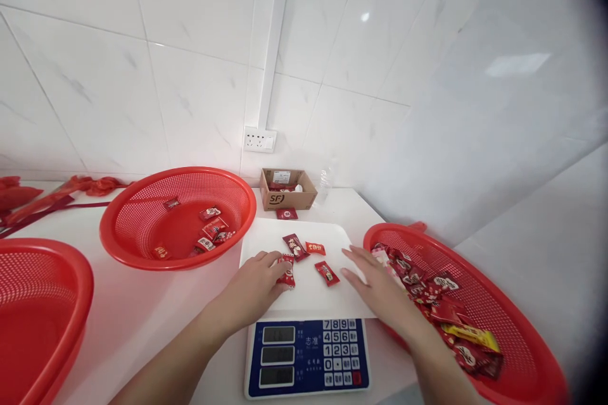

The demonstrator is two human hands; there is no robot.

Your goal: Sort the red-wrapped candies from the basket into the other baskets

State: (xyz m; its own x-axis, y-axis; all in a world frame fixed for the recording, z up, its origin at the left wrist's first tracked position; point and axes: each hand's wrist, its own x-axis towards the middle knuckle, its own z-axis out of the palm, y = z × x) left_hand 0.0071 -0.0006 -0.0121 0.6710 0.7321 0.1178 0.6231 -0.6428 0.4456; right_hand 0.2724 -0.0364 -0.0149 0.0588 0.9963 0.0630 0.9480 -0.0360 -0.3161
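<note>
My left hand (pixel 249 288) is closed on a red wrapped candy (pixel 286 273), thumb and fingers on either side of it, over the left part of the white scale tray (pixel 304 304). Over the tray's right edge is my right hand (pixel 382 288), fingers spread and nothing in them. Between the hands, three loose candies lie on the tray: a dark red packet (pixel 295 247), a small orange-red one (pixel 315 248) and a red one (pixel 327 273). Below the tray shows the scale's blue keypad panel (pixel 311 354); its display digits are too dim to read.
A red basket (pixel 527 335) full of wrapped candies stands at the right. At back left another red basket (pixel 128 243) holds several candies; a third red basket (pixel 78 278) is at the left edge. Behind the tray sit a cardboard box (pixel 297 200) and a clear bottle (pixel 325 185).
</note>
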